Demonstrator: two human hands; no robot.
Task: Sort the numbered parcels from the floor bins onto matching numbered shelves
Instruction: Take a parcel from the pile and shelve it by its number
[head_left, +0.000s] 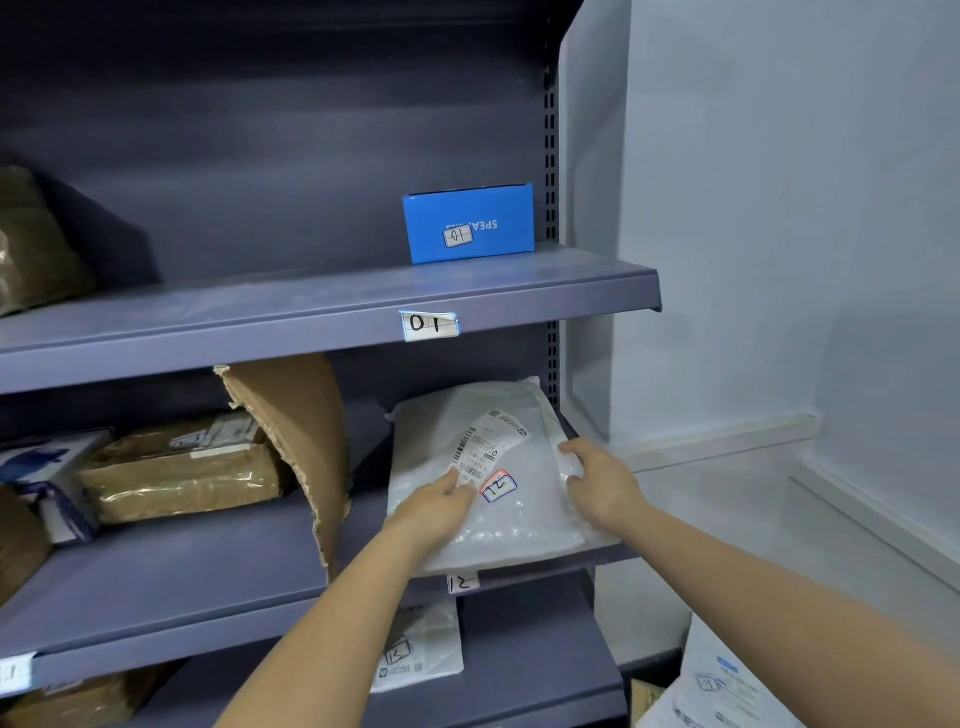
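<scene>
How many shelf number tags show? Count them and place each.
3. The "01" tag is on the upper shelf's edge, the "12" tag on the middle shelf's edge below the white parcel, and a blurred tag at far left. Others may be hidden.

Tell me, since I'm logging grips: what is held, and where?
The white parcel: right hand grips its right edge, left hand rests flat on top.
</scene>
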